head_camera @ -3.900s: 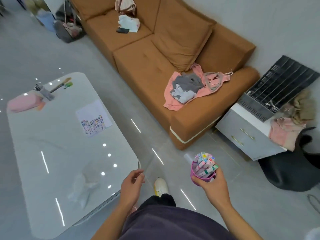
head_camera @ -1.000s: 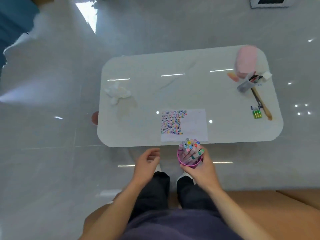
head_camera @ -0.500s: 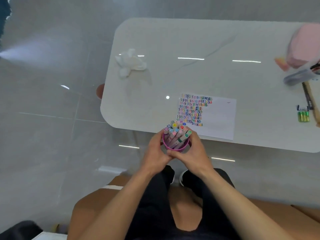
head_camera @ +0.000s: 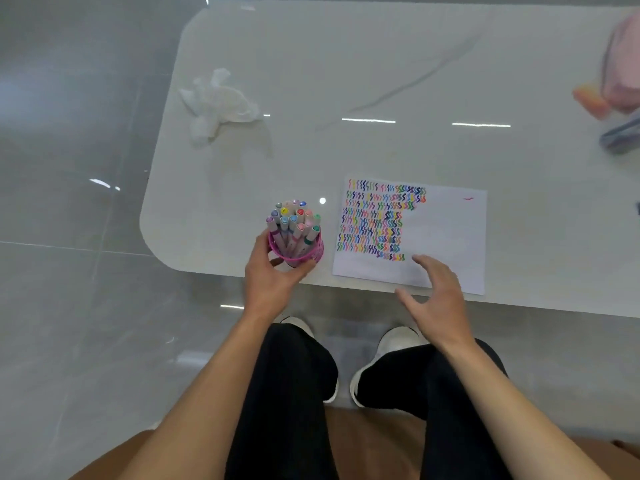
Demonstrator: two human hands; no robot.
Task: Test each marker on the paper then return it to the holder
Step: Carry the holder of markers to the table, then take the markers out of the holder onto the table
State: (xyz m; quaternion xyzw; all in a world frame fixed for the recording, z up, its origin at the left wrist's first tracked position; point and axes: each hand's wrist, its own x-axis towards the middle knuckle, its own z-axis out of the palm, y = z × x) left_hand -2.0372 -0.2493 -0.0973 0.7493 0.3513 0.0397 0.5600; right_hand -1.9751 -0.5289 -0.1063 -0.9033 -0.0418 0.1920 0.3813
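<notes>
A pink holder (head_camera: 297, 249) packed with markers (head_camera: 293, 221) is seen standing at the near edge of the white counter (head_camera: 381, 81), just left of the paper (head_camera: 446, 233). The markers are set upright, long axes roughly vertical and leaning slightly toward the far side, capped ends up. The holder is clasped by the left hand (head_camera: 272, 275), fingers curled round its near side. The right hand (head_camera: 438, 299) is held spread and empty above the near edge of the paper; whether it touches the sheet cannot be told. The paper lies flat, long side running left to right, its left part covered with rows of coloured squiggles and its right part mostly bare. A crumpled tissue (head_camera: 216, 103) lies far left on the counter, and a pink pouch (head_camera: 623, 71) is cut off at the far right edge.
</notes>
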